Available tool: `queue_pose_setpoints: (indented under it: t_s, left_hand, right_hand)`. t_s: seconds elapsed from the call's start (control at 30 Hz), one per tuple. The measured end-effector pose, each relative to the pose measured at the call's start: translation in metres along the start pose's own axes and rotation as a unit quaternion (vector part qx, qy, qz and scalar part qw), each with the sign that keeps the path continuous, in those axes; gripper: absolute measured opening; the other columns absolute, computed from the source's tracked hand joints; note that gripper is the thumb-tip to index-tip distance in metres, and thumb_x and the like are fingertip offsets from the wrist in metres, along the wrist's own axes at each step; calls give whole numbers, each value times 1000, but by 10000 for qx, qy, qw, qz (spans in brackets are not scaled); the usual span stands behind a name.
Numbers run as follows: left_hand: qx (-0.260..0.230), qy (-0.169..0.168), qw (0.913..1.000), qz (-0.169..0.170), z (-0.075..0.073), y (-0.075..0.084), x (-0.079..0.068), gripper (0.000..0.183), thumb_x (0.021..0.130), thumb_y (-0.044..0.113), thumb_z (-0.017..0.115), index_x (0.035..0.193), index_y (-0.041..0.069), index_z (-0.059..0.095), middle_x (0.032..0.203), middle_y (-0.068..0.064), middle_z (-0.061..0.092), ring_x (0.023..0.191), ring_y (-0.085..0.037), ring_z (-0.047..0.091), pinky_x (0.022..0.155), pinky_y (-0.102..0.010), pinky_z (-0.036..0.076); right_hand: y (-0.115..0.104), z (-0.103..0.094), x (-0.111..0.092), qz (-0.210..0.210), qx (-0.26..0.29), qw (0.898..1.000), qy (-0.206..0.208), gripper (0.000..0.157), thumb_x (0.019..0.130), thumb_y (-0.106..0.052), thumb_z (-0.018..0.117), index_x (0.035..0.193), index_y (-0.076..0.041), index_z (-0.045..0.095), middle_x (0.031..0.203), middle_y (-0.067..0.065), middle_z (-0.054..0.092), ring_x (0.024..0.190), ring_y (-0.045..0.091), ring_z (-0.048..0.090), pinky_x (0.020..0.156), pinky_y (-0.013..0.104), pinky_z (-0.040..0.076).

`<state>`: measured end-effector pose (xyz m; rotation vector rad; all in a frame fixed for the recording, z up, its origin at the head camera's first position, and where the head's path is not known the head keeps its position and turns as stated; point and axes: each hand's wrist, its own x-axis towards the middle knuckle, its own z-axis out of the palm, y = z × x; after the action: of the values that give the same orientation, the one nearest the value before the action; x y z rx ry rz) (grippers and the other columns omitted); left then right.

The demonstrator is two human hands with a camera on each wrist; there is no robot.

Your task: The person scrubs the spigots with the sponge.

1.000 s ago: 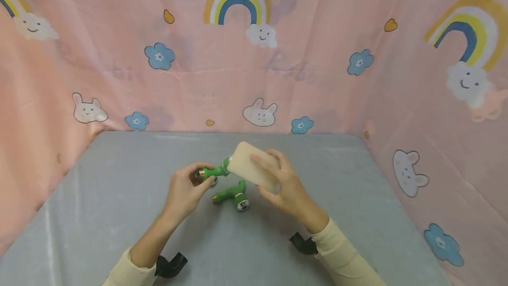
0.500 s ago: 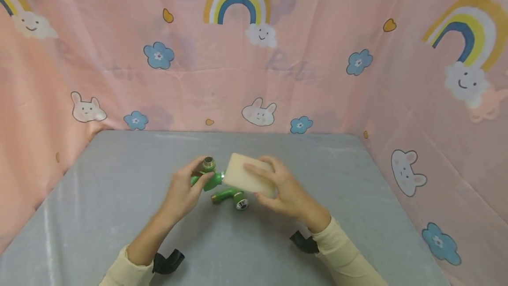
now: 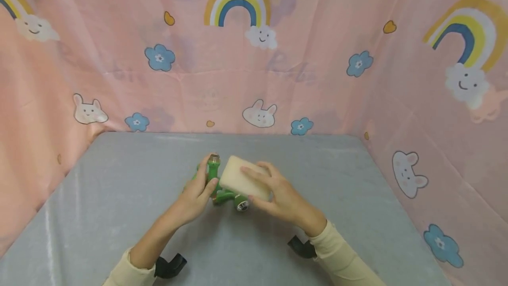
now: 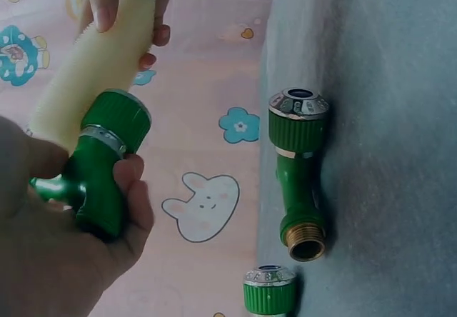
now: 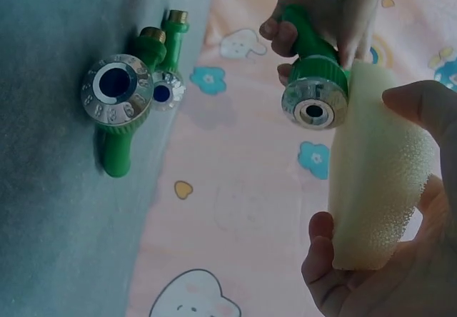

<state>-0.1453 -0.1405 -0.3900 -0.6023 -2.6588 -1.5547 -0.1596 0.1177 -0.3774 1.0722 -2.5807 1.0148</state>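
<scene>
My left hand (image 3: 194, 197) grips a green faucet (image 3: 213, 171), its brass threaded end pointing up in the head view. Fingers and thumb wrap its body, and its ridged collar (image 4: 118, 117) shows in the left wrist view. My right hand (image 3: 285, 195) holds a cream sponge (image 3: 238, 178) between thumb and fingers. In the right wrist view the sponge (image 5: 371, 174) lies against the collar end of the held faucet (image 5: 314, 71). Below the hands, a second green faucet (image 3: 226, 196) with a silver numbered ring lies on the table, partly covered in the head view.
A third green faucet (image 4: 269, 295) lies on the grey table (image 3: 317, 167), mostly hidden behind my left hand in the head view. Pink printed cloth (image 3: 222, 78) surrounds the table at the back and sides. Black wrist mounts (image 3: 170, 266) stick out from the sleeves.
My left hand has turned the held faucet so its threaded end points upward. My right hand has moved the sponge slightly left and down along with it.
</scene>
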Motion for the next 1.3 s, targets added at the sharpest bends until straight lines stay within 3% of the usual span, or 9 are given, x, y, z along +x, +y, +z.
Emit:
queue_pose_setpoints:
  t_s: [0.07, 0.13, 0.2, 0.37, 0.67, 0.87, 0.97, 1.13, 1.3]
  left_hand:
    - [-153, -325, 9994, -20, -1, 1, -1, 67, 110, 14, 39, 164, 14, 0, 141, -27, 54, 116, -40, 62, 94, -51, 55]
    - [-202, -529, 9984, 48, -1, 1, -1, 71, 109, 11, 42, 163, 12, -3, 151, -26, 47, 123, -39, 59, 98, -48, 53]
    - [-179, -545, 9981, 218, -2, 1, 0, 70, 107, 7, 45, 163, 6, 3, 147, -26, 52, 115, -37, 64, 90, -43, 57]
    - [-237, -117, 9989, 400, -2, 0, 3, 55, 103, 1, 53, 154, -4, 33, 131, -25, 65, 99, -27, 69, 80, -32, 60]
    - [-390, 559, 9975, 202, -10, -3, 6, 36, 96, 7, 67, 131, -2, 64, 105, -18, 73, 82, -8, 68, 70, -22, 56]
    - [-1128, 1079, 9877, -100, -14, -2, 6, 32, 97, 7, 67, 126, -5, 66, 101, -24, 73, 76, -3, 68, 69, -23, 57]
    - [-1487, 1328, 9799, -25, -10, -2, 7, 30, 97, 3, 66, 125, -8, 64, 98, -29, 72, 77, -5, 70, 70, -26, 59]
    - [-1631, 1298, 9779, 144, 0, 0, 7, 31, 95, 2, 67, 124, -9, 64, 99, -28, 71, 81, -6, 72, 76, -27, 62]
    - [-1709, 1223, 9776, -95, -2, -3, 6, 30, 96, 1, 66, 124, -10, 65, 99, -26, 70, 80, -6, 71, 79, -23, 61]
  right_hand:
    - [0, 0, 0, 83, 10, 9999, 73, 64, 89, -19, 75, 148, -24, 53, 143, 19, 47, 105, 27, 59, 77, 27, 53]
    - [0, 0, 0, 102, 10, 9998, 144, 63, 89, -20, 75, 148, -25, 53, 142, 20, 47, 107, 28, 59, 78, 29, 53]
    - [0, 0, 0, 131, 16, 9998, 146, 63, 90, -21, 74, 149, -26, 52, 143, 19, 47, 109, 28, 58, 79, 30, 52]
    - [0, -3, 0, 269, 66, 9996, 15, 62, 89, -18, 71, 148, -27, 53, 143, 19, 48, 106, 28, 58, 79, 31, 51]
    - [10, -17, -2, 818, 96, 9953, -503, 57, 93, -22, 67, 147, -31, 53, 147, 16, 47, 102, 26, 57, 71, 31, 50]
    - [14, -26, -5, 758, 64, 9971, -65, 58, 91, -18, 70, 147, -26, 54, 142, 18, 49, 103, 27, 57, 79, 33, 50]
    - [10, -23, -5, 541, 116, 9983, 159, 60, 93, -18, 70, 149, -24, 51, 141, 17, 49, 102, 25, 57, 77, 30, 50]
    - [-2, -8, -2, 364, 306, 9988, 68, 60, 96, -22, 66, 152, -26, 47, 144, 16, 48, 105, 24, 57, 79, 30, 51]
    - [2, -5, -1, 472, 171, 9982, -326, 55, 99, -24, 62, 152, -26, 47, 144, 19, 47, 108, 27, 57, 83, 37, 51]
